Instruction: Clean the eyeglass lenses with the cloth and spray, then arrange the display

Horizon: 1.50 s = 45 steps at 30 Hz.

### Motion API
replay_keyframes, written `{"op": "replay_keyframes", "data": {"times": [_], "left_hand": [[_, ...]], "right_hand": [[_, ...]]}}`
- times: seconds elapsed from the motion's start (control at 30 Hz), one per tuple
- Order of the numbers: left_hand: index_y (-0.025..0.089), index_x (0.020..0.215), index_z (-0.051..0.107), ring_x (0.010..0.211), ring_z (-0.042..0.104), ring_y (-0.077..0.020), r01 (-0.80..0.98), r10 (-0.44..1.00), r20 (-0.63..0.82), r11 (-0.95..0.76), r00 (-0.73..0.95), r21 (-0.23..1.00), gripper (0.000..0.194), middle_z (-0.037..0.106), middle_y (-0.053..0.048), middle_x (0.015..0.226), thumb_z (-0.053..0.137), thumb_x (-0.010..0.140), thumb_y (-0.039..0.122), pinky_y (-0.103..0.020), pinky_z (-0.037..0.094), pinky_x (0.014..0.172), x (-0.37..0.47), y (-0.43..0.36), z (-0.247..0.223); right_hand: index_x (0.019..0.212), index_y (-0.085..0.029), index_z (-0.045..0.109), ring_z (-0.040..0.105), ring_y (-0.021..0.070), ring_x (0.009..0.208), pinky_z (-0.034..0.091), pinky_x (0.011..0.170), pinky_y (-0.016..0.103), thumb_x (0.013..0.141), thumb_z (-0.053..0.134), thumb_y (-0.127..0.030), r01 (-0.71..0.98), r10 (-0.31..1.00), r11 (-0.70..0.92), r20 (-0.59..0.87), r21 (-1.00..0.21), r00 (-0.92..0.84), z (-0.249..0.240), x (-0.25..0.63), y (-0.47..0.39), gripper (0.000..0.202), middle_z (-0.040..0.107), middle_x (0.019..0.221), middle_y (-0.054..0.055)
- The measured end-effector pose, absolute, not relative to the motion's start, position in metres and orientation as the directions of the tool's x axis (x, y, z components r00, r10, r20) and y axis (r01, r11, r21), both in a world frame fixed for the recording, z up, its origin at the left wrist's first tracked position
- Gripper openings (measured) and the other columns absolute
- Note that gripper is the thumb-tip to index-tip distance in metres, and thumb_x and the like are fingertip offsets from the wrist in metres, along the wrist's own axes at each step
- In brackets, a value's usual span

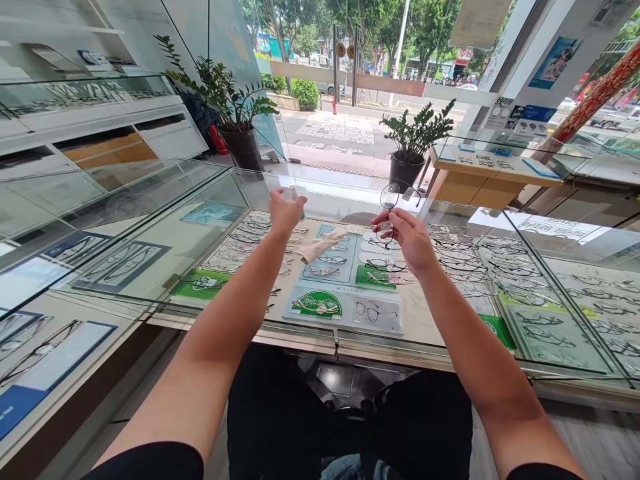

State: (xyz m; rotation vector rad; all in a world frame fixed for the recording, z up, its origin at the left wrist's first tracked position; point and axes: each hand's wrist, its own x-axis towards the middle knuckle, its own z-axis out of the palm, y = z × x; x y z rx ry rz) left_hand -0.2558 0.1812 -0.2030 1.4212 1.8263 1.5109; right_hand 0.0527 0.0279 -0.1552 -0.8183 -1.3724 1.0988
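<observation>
My left hand [287, 211] reaches out over the glass counter, its fingers closed round a small pale bottle [293, 194]. Most of that bottle is hidden by the fingers. To the right, my right hand [406, 235] pinches a pair of thin dark-framed eyeglasses [390, 196] near the middle. One round lens stands above the fingers and the other shows below them. Under the glass, between and below both hands, lie rows of eyeglasses; one dark pair [375, 311] rests on a pale display board [345, 327] at the near edge.
The glass display counter [336, 331] spans the front, with more frames at right [545, 320] and left [123, 263]. Behind it stand two potted plants [243, 143] [407, 167] before a glass door. Another display case [493, 190] sits at the far right.
</observation>
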Motion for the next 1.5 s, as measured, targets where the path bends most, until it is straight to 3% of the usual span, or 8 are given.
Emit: {"op": "replay_keyframes", "data": {"times": [0.1, 0.2, 0.33, 0.6, 0.83, 1.0, 1.27, 1.5], "left_hand": [[0.019, 0.132, 0.057, 0.144, 0.053, -0.0352, 0.63, 0.567, 0.65, -0.271, -0.506, 0.728, 0.054, 0.06, -0.02, 0.149, 0.082, 0.083, 0.015, -0.057, 0.04, 0.124, -0.246, 0.164, -0.185], [0.022, 0.11, 0.064, 0.113, 0.067, -0.0287, 0.713, 0.575, 0.796, -0.477, -0.19, 0.515, 0.022, 0.072, -0.012, 0.114, 0.071, 0.09, 0.017, -0.046, 0.051, 0.105, -0.234, 0.142, -0.166], [0.022, 0.095, 0.068, 0.072, 0.061, -0.021, 0.735, 0.828, 0.479, -0.515, 0.292, 0.442, 0.014, 0.071, -0.004, 0.08, 0.065, 0.1, 0.035, -0.035, 0.042, 0.072, -0.22, 0.118, -0.152], [0.024, 0.103, 0.075, 0.105, 0.075, -0.0337, 0.916, 0.884, -0.265, -0.328, 0.384, 0.233, 0.043, 0.084, -0.013, 0.119, 0.092, 0.075, 0.052, -0.035, 0.047, 0.078, -0.222, 0.125, -0.163], [0.024, 0.077, 0.072, 0.077, 0.068, -0.0269, 0.801, 0.94, -0.13, -0.19, 0.315, 0.567, 0.018, 0.079, -0.01, 0.085, 0.087, 0.07, 0.032, -0.035, 0.048, 0.07, -0.228, 0.139, -0.169], [0.021, 0.091, 0.071, 0.074, 0.069, -0.027, 0.256, 0.978, -0.144, 0.101, 0.152, 0.961, 0.02, 0.072, -0.008, 0.08, 0.08, 0.073, 0.025, -0.04, 0.059, 0.071, -0.221, 0.138, -0.163], [0.012, 0.107, 0.074, 0.079, 0.073, -0.0293, -0.163, 0.93, -0.212, 0.27, 0.3, 0.949, 0.034, 0.078, -0.013, 0.088, 0.078, 0.085, 0.038, -0.045, 0.066, 0.076, -0.201, 0.121, -0.151], [0.017, 0.128, 0.074, 0.078, 0.074, -0.0183, -0.215, 0.865, -0.13, 0.262, 0.484, 0.941, 0.056, 0.082, -0.01, 0.105, 0.088, 0.073, 0.012, -0.027, 0.061, 0.065, -0.196, 0.117, -0.159]], "right_hand": [[0.097, -0.028, 0.083, 0.076, 0.0197, 0.096, 0.055, 0.08, 0.035, 0.102, 0.075, -0.058, -0.121, 0.935, 0.325, 0.338, -0.938, -0.109, -0.155, 0.054, 0.029, 0.031, 0.084, 0.11, 0.005], [0.099, -0.028, 0.082, 0.076, 0.0199, 0.097, 0.056, 0.081, 0.035, 0.103, 0.074, -0.059, -0.111, 0.933, 0.334, 0.345, -0.936, -0.103, -0.156, 0.055, 0.029, 0.032, 0.084, 0.111, 0.005], [0.099, -0.028, 0.083, 0.076, 0.0196, 0.096, 0.055, 0.08, 0.034, 0.102, 0.075, -0.06, -0.118, 0.932, 0.337, 0.348, -0.934, -0.098, -0.155, 0.055, 0.029, 0.033, 0.084, 0.111, 0.005], [0.097, -0.027, 0.082, 0.076, 0.0205, 0.097, 0.056, 0.08, 0.035, 0.099, 0.076, -0.063, -0.102, 0.939, 0.32, 0.33, -0.942, -0.095, -0.152, 0.053, 0.027, 0.036, 0.084, 0.111, 0.005], [0.097, -0.028, 0.082, 0.075, 0.0197, 0.097, 0.055, 0.08, 0.034, 0.1, 0.076, -0.063, -0.093, 0.941, 0.319, 0.327, -0.943, -0.085, -0.154, 0.057, 0.029, 0.036, 0.083, 0.11, 0.005], [0.098, -0.029, 0.082, 0.075, 0.0203, 0.097, 0.056, 0.08, 0.035, 0.101, 0.074, -0.063, -0.071, 0.941, 0.323, 0.329, -0.944, -0.086, -0.155, 0.056, 0.029, 0.035, 0.083, 0.111, 0.005], [0.097, -0.028, 0.082, 0.075, 0.0202, 0.097, 0.055, 0.082, 0.036, 0.104, 0.073, -0.058, -0.08, 0.936, 0.331, 0.338, -0.94, -0.097, -0.155, 0.056, 0.027, 0.033, 0.083, 0.112, 0.005], [0.097, -0.028, 0.082, 0.075, 0.0199, 0.097, 0.056, 0.082, 0.036, 0.102, 0.074, -0.061, -0.076, 0.938, 0.328, 0.334, -0.942, -0.097, -0.154, 0.055, 0.027, 0.034, 0.084, 0.112, 0.005]]}}
